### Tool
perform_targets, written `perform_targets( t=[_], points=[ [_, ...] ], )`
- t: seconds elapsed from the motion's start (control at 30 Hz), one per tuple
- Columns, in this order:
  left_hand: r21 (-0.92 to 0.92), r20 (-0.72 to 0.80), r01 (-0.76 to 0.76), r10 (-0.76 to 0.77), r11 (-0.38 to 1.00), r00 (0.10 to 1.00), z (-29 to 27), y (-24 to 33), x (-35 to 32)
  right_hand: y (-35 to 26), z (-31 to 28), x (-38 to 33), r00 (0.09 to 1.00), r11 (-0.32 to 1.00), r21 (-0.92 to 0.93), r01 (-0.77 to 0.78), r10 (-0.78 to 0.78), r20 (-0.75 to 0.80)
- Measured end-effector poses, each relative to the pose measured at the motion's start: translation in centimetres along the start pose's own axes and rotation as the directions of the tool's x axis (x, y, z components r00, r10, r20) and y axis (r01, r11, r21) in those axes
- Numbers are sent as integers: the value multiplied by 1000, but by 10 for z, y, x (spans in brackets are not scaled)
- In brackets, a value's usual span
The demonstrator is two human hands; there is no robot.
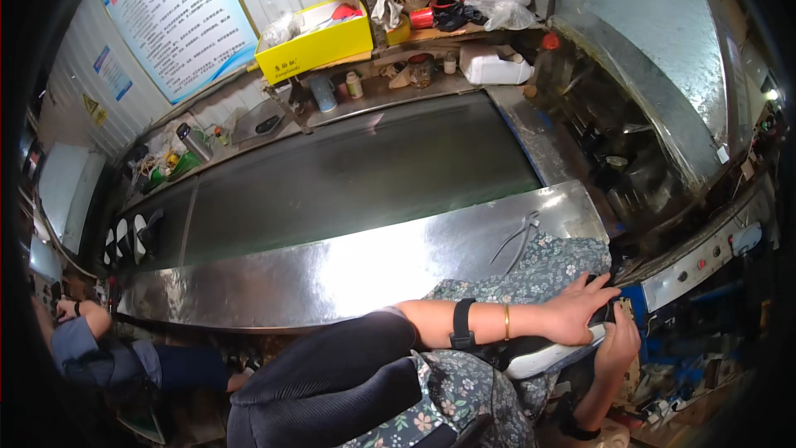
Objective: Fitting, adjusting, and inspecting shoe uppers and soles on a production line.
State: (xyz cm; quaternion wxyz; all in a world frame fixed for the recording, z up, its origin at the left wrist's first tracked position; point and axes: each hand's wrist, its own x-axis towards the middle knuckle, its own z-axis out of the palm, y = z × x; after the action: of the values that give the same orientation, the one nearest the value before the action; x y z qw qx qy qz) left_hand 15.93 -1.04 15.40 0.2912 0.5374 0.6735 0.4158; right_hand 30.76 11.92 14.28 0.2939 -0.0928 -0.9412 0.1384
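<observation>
Both hands are at the lower right, on a shoe (554,358) with a white sole and dark upper, held low in front of me. My left hand (572,311) lies over its near side, fingers stretched out and the thumb pressing at the sole. My right hand (618,347) is closed around the shoe's right end, its fingertips against the dark upper. The hands and forearm hide part of the shoe. Just beyond them, floral cloth (564,261) lies over the metal edge. A pair of pincers (517,241) rests on the metal there.
A shiny metal ledge (265,278) borders a dark conveyor belt (356,174). Several shoes (124,239) stand at its left end. Along the far side are a yellow box (315,41), a thermos (194,143) and a white jug (495,65). Another person (141,365) sits at left; a control panel (701,265) is at right.
</observation>
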Motion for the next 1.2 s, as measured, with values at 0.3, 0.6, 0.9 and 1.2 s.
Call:
perform_targets(
  t=[0.3,0.6,0.9,1.2],
  points=[
    [77,91,-86,79,993,993,1,4,0,4,-56,32,838,891,-5,454,-425,342],
    [-38,48,-113,115,993,992,14,-23,12,-28,-20,-6,959,930,243,-276,249,135],
    [-15,81,-110,111,994,990,7,-15,10,-10,24,-27,912,943,203,-263,312,-268],
    [30,-58,-342,343,939,937,-4,-22,14,-97,58,-62,635,469,807,-359,756,-157]
  ],
)
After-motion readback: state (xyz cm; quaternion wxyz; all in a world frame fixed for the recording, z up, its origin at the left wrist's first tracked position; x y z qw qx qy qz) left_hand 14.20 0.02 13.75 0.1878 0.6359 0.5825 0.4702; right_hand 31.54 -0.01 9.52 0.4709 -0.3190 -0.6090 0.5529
